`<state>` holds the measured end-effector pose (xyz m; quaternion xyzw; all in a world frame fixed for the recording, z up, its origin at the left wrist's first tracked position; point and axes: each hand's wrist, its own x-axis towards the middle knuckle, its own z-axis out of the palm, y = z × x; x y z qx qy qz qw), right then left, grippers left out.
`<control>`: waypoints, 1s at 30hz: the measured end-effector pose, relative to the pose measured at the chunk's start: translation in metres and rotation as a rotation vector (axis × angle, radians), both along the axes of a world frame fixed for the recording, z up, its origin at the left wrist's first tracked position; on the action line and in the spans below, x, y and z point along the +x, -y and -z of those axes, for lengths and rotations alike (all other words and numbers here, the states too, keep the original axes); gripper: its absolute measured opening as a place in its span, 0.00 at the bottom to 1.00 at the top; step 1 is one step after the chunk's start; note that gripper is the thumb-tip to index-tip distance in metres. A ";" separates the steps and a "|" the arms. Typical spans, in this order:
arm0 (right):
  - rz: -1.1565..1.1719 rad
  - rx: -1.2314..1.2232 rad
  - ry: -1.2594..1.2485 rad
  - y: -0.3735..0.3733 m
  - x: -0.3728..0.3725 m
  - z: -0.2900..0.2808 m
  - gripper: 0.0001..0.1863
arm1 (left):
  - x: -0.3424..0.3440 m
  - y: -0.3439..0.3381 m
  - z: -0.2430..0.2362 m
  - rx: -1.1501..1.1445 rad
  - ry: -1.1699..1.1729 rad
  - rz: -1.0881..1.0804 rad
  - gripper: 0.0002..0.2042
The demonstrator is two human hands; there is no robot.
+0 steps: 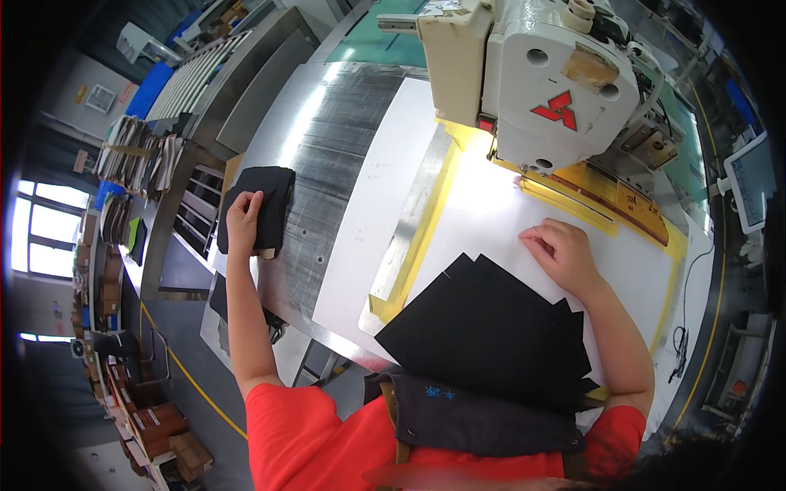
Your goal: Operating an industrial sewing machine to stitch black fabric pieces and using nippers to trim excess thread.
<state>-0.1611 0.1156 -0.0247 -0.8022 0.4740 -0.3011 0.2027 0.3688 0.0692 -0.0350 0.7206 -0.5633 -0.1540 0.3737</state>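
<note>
A stack of black fabric pieces (274, 217) lies on the metal table at the left. My left hand (241, 222) is on top of it, fingers curled and thumb pressed in, pinching at the upper black piece. My right hand (561, 252) is over the white sheet (483, 221) in front of the sewing machine (557, 90). Its fingers are drawn together; whatever is between them, if anything, is too small to make out. Several larger black fabric pieces (491, 331) lie overlapped on the sheet's near edge, against my front.
Yellow tape (422, 237) borders a metal strip on the sheet. Beneath the machine head sits an orange-yellow guide plate (614, 204). A screen (749, 184) stands at the far right, with a loose cable (678, 352) below it. Shelves with stacked materials (139, 164) are at the left.
</note>
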 end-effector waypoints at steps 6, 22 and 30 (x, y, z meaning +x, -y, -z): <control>-0.020 -0.021 0.024 0.000 0.003 -0.002 0.02 | -0.010 -0.004 -0.019 -0.399 -0.211 -0.226 0.17; -0.317 -0.655 -0.286 0.034 0.065 0.014 0.12 | -0.251 0.035 -0.032 -0.387 0.294 0.830 0.16; -0.310 -0.721 -0.220 0.041 0.048 0.016 0.11 | -0.263 0.082 -0.041 0.299 0.101 0.949 0.11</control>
